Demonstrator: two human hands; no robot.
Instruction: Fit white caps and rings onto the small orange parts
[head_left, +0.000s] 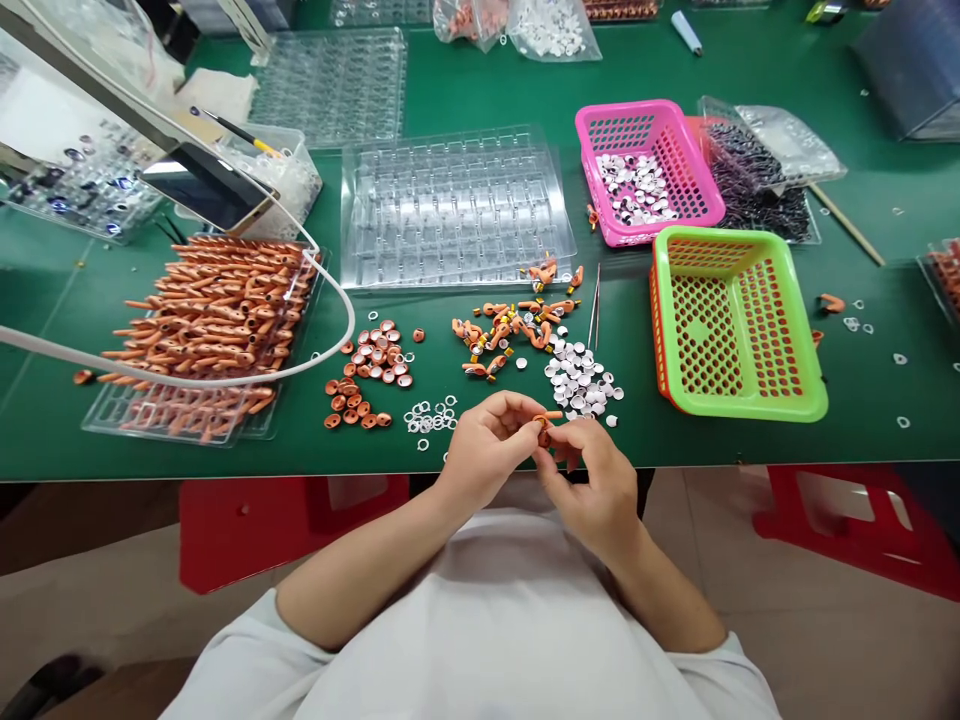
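Observation:
At the table's front edge, my left hand [491, 440] is closed with thumb and fingertips on a small orange plastic part [543, 432]. The fingers of my right hand [596, 485] pinch the same part from the other side; a thin orange stem juts from it, and most of it is hidden. Just beyond my hands lies a pile of white round caps [581, 380]. To the left are white rings [429, 418] and orange-brown round cups [379, 352]. Farther back, orange pieces with yellow bits [506, 335] lie in a heap beside metal tweezers [595, 310].
Stacked clear trays [457, 210] lie behind the parts. A pink basket [645, 235] holds black-and-white pieces, and a green basket [739, 405] stands at right. On the left, orange parts [225, 310] fill trays under a white curved cable [330, 350]. A phone [210, 185] leans behind.

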